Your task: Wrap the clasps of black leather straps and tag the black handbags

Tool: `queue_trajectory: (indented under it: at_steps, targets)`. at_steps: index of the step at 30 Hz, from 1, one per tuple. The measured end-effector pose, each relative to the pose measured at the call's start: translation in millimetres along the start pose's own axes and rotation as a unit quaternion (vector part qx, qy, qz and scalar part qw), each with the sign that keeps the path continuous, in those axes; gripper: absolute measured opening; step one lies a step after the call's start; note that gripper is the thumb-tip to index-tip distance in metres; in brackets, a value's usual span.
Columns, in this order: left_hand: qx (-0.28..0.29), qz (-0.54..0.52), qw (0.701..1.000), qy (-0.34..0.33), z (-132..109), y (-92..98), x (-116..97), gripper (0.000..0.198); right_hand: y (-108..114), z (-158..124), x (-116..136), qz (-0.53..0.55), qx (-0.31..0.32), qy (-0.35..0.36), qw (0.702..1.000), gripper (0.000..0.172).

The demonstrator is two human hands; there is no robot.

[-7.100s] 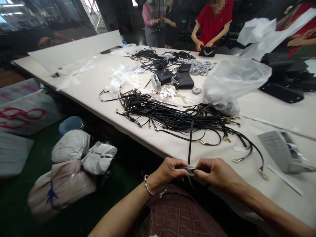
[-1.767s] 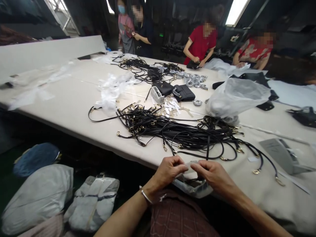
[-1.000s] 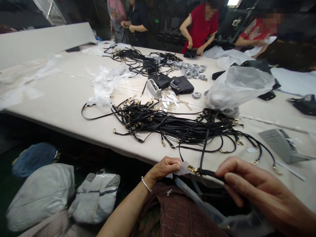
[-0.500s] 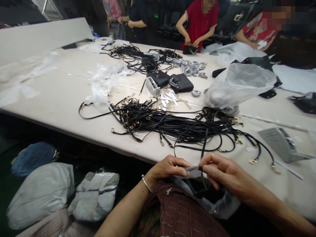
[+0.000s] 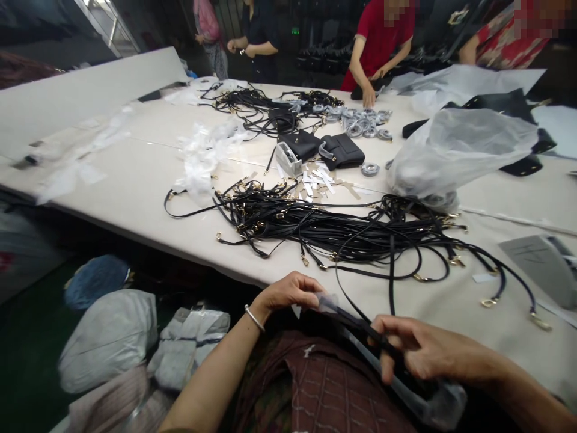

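Observation:
Over my lap, my left hand pinches one end of a clear plastic film, a black strap's end appearing to lie in it. My right hand is closed round the same thin black strap, to the right of the left hand and slightly lower. Part of the strap loops up over the table edge towards the pile. More clear plastic hangs below my right hand. Just beyond both hands lies a long heap of black straps with gold clasps.
On the table are a tape dispenser, black bags, paper slips, grey coils and a clear plastic bag. Another dispenser stands right. Wrapped bundles lie below left. Several people work across the table.
My hands have moved apart, the right one down and rightwards along the strap, the left slightly left. The camera view has shifted left. A co-worker in red now reaches towards the grey coils.

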State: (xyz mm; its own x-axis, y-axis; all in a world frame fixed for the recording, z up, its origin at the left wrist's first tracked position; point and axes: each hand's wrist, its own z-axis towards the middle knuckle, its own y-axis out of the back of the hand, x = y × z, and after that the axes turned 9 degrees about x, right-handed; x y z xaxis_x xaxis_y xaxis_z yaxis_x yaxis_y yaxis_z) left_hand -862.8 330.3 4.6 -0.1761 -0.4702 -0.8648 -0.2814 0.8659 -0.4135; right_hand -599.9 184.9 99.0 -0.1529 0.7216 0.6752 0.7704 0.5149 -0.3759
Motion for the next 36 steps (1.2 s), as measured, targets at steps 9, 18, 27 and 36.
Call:
queue_trajectory:
  at_steps: [9,18,27,36]
  targets:
    - [0.006,0.044,0.999,-0.01,-2.3,-15.0,11.8,0.039,-6.1,11.1,3.7,-0.257,-0.196,-0.072,0.943,0.04]
    - [-0.024,0.26,0.965,-0.036,1.3,-30.7,7.9,0.03,-31.9,23.5,28.0,-0.504,-0.293,-0.194,0.789,0.031]
    - [-0.015,0.371,0.926,-0.072,4.6,-39.6,19.2,0.021,-42.9,10.6,24.6,-0.391,-0.251,-0.147,0.873,0.028]
    - [0.014,0.271,0.956,-0.108,34.9,-74.4,39.5,0.026,-58.4,11.2,10.4,-0.508,-0.313,-0.239,0.766,0.029]
